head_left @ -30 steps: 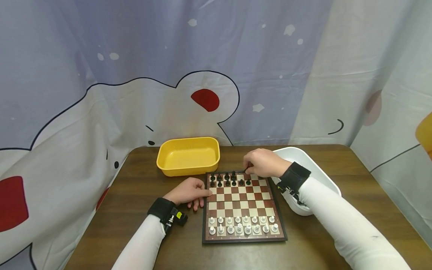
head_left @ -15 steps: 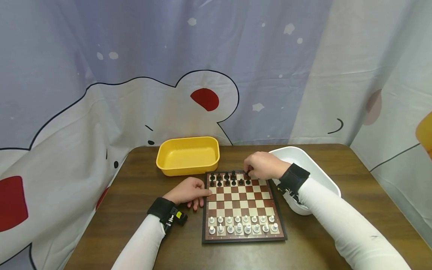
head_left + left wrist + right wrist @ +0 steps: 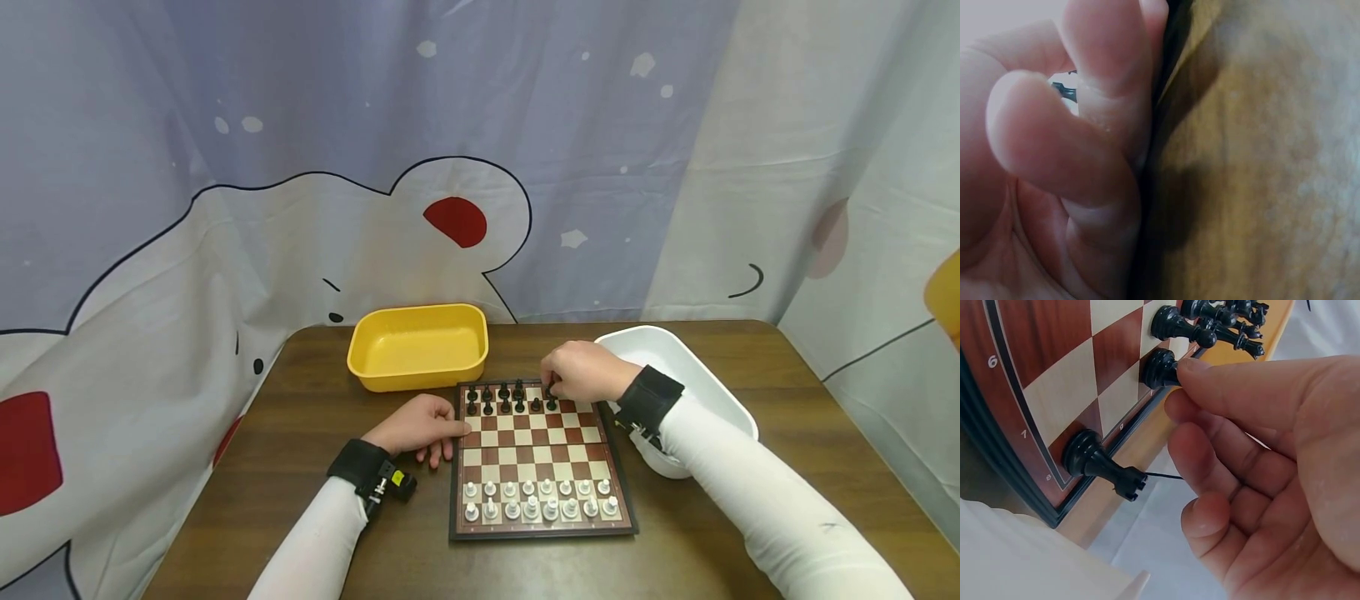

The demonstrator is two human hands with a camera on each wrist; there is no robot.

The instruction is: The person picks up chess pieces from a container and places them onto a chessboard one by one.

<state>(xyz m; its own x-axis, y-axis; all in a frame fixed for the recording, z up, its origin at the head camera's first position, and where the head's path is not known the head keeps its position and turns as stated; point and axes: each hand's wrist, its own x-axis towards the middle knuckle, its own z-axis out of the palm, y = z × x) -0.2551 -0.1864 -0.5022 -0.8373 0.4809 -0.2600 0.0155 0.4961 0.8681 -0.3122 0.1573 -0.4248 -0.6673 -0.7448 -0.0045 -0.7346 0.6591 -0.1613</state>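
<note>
Two digits of the right hand [image 3: 587, 371], apparently thumb and forefinger, pinch a black chess piece [image 3: 1159, 367] near its top; the other fingers are bent and hold nothing. The piece stands in the far row of the chessboard [image 3: 533, 455], directly behind a black pawn [image 3: 552, 403]; its head is hidden, so its kind cannot be told. A black rook [image 3: 1100, 464] stands on the corner square to its right.

The left hand [image 3: 417, 427] lays its thumb on the board's left border, fingers loosely bent beside it, pinching nothing that shows.

The piece looks like glossy plastic, so it should be light, stiff and rather slippery, and hardly fragile. The best hold is probably the narrow stem above the round, flared base, with two fingertips squeezing lightly; a wider grasp could tip the pawn. A white tub [image 3: 708, 385] sits just beside the board's right edge.
</note>
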